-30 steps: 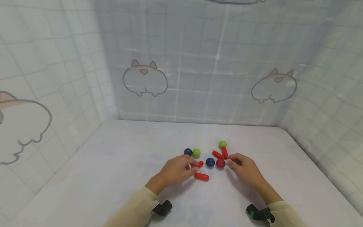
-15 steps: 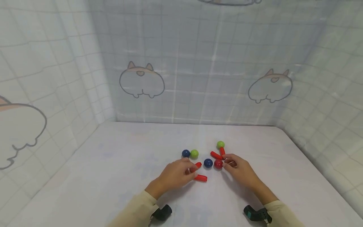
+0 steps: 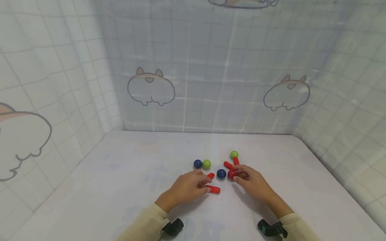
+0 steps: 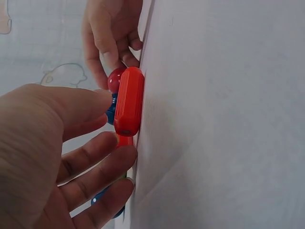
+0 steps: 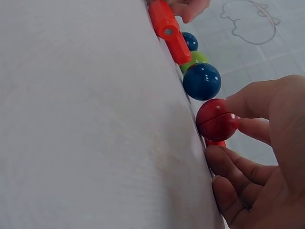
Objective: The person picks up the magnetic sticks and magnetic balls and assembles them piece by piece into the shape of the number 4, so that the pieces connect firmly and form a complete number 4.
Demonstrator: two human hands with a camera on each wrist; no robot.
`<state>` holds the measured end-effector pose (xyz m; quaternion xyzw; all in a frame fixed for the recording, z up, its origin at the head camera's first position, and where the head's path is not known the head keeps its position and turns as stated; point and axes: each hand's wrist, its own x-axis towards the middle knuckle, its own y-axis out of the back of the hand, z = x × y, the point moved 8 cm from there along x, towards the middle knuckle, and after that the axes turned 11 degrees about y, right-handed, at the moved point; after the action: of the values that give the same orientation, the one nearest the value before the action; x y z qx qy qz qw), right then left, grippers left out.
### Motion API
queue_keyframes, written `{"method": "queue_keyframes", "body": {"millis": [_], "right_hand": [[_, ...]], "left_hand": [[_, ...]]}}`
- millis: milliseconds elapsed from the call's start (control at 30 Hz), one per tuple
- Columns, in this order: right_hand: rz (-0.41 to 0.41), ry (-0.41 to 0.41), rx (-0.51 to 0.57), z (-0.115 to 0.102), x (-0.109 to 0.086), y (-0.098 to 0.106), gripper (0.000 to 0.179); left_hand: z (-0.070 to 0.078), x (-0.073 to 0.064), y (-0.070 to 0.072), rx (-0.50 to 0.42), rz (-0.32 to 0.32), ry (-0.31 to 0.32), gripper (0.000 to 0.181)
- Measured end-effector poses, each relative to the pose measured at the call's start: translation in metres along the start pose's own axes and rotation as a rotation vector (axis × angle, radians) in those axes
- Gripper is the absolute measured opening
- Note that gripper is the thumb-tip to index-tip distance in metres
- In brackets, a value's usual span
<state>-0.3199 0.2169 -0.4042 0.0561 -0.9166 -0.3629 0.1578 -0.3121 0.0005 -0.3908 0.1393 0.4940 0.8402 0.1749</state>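
In the head view my left hand (image 3: 191, 185) hovers by two short red faceted sticks. Its thumb overlaps the left end of the nearer stick (image 3: 214, 189), and its fingers lie over part of the farther one (image 3: 210, 175). A gap shows between that thumb and forefinger. My right hand (image 3: 254, 182) holds a glossy red ball (image 5: 215, 120) between thumb and forefinger; a seam line crosses the ball. Left of it sits a dark blue ball (image 3: 221, 174). Just behind are two more red sticks, one slanted (image 3: 228, 165) and one steeper (image 3: 236, 161).
A green ball (image 3: 234, 154) touches the far end of the steeper stick. Another blue ball (image 3: 197, 164) and green ball (image 3: 206, 164) stand side by side behind my left hand. Everything lies on a white tabletop (image 3: 144, 157), with patterned curtains (image 3: 199, 67) at the back and sides.
My right hand has moved left from beside the red ball to take it between thumb and forefinger. The left hand has come slightly nearer the front red stick.
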Motion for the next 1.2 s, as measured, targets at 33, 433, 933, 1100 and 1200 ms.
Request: {"method": "queue_keyframes", "body": {"millis": [33, 433, 933, 1100, 1200], "right_hand": [[0.0, 0.0, 0.001, 0.0, 0.0, 0.001, 0.04], [-0.031, 0.004, 0.017, -0.001, 0.001, -0.003, 0.043], [0.006, 0.016, -0.053, 0.005, 0.001, -0.004, 0.035], [0.002, 0.005, -0.033, 0.01, -0.002, -0.006, 0.036], [0.004, 0.007, -0.036, 0.012, -0.004, -0.005, 0.036]], "left_hand": [[0.001, 0.0, 0.0, 0.003, -0.002, 0.001, 0.023], [0.004, -0.002, -0.008, 0.044, 0.009, -0.002, 0.021], [0.007, -0.002, -0.013, 0.096, 0.025, -0.007, 0.02], [0.005, -0.002, -0.013, 0.117, 0.028, 0.002, 0.017], [0.006, -0.002, -0.014, 0.123, 0.038, -0.015, 0.015]]}}
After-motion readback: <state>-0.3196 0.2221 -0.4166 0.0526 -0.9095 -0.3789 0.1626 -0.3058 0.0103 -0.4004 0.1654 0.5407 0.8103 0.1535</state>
